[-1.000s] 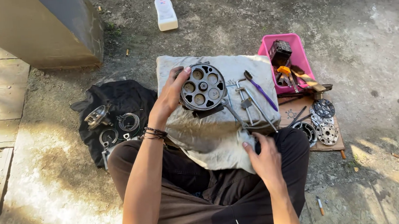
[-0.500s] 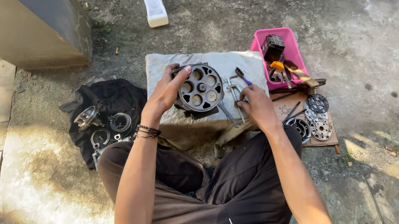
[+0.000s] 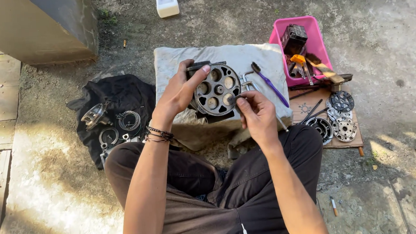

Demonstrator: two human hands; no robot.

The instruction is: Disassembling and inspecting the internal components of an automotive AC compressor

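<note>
My left hand grips a round metal engine part with several round holes and holds it tilted above a grey cloth-covered block. My right hand is at the part's lower right rim, with thumb and forefinger pinched on a small dark piece that touches the rim. I cannot tell what the piece is. A purple-handled brush and a bent metal wrench lie on the cloth just right of the part.
A pink tub of tools stands at the right. Below it a board carries round metal plates. A black cloth with metal rings lies at the left. A white bottle stands at the top, beside a concrete block.
My right hand rose from my lap to the tools on the cloth, then came to the round part's rim. My left hand kept hold of the part.
</note>
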